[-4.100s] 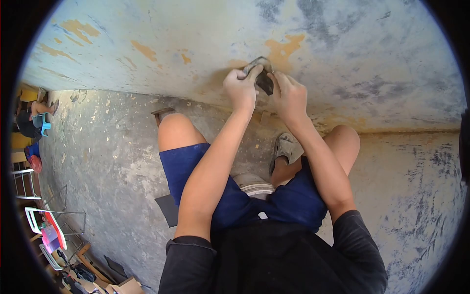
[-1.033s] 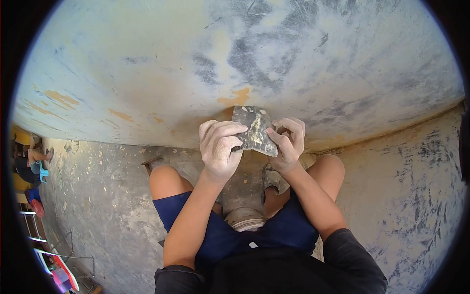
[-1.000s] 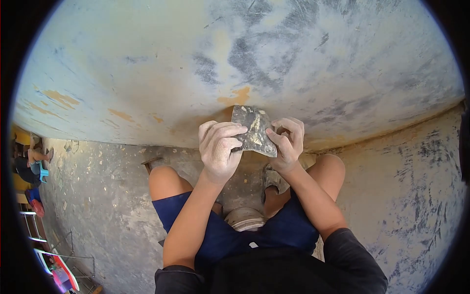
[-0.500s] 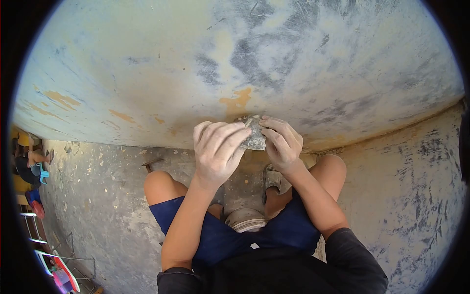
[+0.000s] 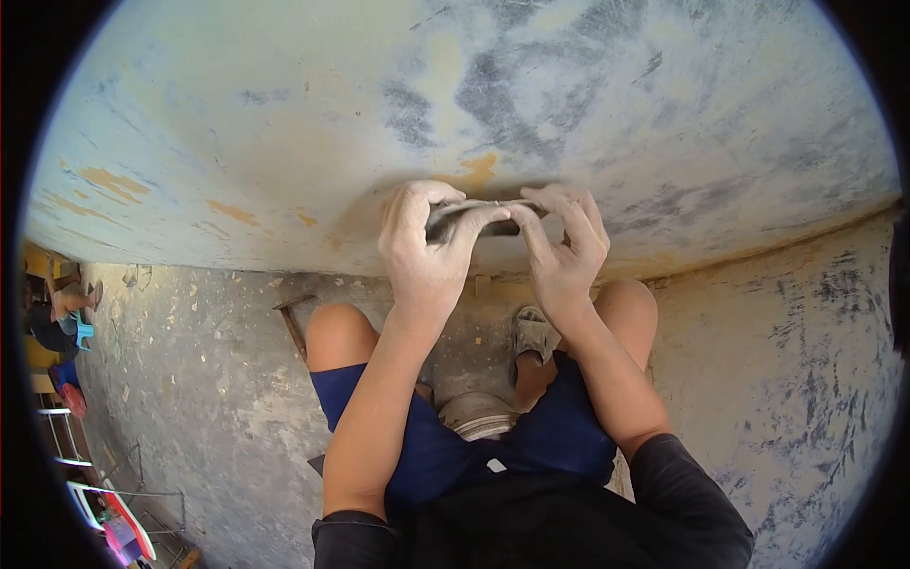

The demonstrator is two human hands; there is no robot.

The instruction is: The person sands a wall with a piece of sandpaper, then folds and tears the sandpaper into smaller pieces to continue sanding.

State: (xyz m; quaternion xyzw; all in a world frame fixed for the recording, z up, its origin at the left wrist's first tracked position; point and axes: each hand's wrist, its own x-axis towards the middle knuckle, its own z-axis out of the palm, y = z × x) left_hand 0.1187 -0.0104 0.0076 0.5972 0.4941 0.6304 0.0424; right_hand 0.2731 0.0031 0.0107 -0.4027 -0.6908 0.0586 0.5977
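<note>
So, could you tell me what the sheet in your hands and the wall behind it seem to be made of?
The sheet looks like worn sandpaper: thin, dark grey, bending between the left hand and right hand. The wall appears to be plaster, matte, with pale paint rubbed through to grey and ochre patches.

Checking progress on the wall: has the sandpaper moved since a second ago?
Yes. The sandpaper went up, now level with the orange patch on the wall, folded flat between both hands.

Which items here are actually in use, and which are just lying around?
In use: left hand, right hand, sandpaper sheet gripped between both, scuffed wall.

Lying about: hammer on floor, dark sheet, chairs far left.
</note>
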